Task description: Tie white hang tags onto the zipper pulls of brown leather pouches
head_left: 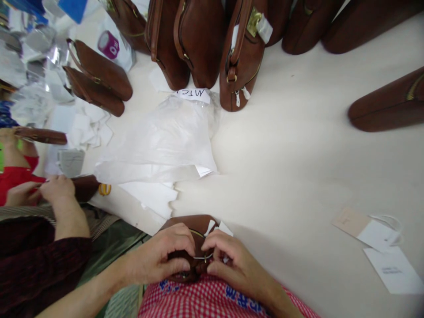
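A brown leather handbag (195, 219) stands on the table's near edge, close against my body. My left hand (168, 254) grips its left side with curled fingers, the thumb below. On the opposite side, my right hand (230, 256) is closed at the bag's top, thumb and fingers nearly together. A thin white cord (200, 257) runs between my fingertips beside a small brass-coloured fitting. White wrapping (210, 227) covers a zip pull on the bag. My palms and fingers hide much of the bag, including its handle.
Several brown handbags (205, 48) line the far side. A clear plastic bag (162, 137) lies mid-table over white paper sheets (150, 194). Paper hang tags (374, 234) rest at right. At left, a co-worker's hands (58, 187) hold a brown item; another person's arm shows beyond.
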Available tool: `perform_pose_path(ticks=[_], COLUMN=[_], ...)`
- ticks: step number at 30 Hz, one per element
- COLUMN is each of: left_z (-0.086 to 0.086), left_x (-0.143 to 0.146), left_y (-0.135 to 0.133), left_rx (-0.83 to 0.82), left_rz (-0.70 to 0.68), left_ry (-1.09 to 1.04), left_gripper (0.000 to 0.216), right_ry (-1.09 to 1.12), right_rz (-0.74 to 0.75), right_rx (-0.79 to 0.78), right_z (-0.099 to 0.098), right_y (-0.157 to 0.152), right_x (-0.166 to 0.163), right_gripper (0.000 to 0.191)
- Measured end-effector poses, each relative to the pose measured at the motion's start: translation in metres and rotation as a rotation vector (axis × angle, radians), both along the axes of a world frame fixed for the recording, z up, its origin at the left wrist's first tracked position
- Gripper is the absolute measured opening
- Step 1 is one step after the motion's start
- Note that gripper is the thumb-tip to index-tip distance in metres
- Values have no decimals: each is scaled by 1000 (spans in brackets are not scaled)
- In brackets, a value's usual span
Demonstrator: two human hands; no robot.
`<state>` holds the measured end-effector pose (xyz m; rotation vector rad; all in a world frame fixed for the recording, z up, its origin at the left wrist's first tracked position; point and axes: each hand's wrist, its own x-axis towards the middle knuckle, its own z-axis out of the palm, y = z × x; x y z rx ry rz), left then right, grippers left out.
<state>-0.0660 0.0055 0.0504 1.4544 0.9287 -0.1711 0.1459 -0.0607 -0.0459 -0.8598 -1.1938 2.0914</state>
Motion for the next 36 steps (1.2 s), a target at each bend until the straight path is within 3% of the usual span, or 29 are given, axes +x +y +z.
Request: perform_pose_path(ticks=[3, 6, 11, 15, 17, 19, 22, 24, 29, 33, 36], left_z=[-1, -2, -1, -2, -4, -6, -3, 3, 14, 2, -6], left_x=[-2, -3, -3, -1, 1, 5, 16, 23, 38, 52, 62], left_y=[-13, -23, -34, -43, -46, -46, -40, -34, -30, -40, -49], left_rx=[48, 80, 139, 227, 287, 351, 365, 340, 317, 387, 448], left_rz=[97, 125, 29, -20, -9, 40, 192, 320, 468, 629, 738], left_ry=[45, 100, 156, 220, 245, 271, 304, 297, 229, 97, 36], left_gripper=[23, 20, 21, 23, 24, 24, 22, 23, 31, 22, 23], right_ry=[-58, -152, -330, -400, -368, -290, -158, -114, -115, -124, -73], right_rz=[11, 118, 266, 268, 186, 63, -63, -133, -328, -384, -459], right_rx=[56, 124, 267, 362, 300, 140, -180, -297, -292, -185, -309], right_z=[6, 12, 19, 21, 21, 22, 26, 30, 34, 35, 37], right_y=[9, 16, 16, 11, 12, 14, 18, 19, 12, 2, -3], right_x=[-6, -15, -25, -29, -30, -29, -23, -18, -17, -20, -16], right_gripper=[20, 15, 18, 15, 13, 12, 10, 16, 25, 27, 26])
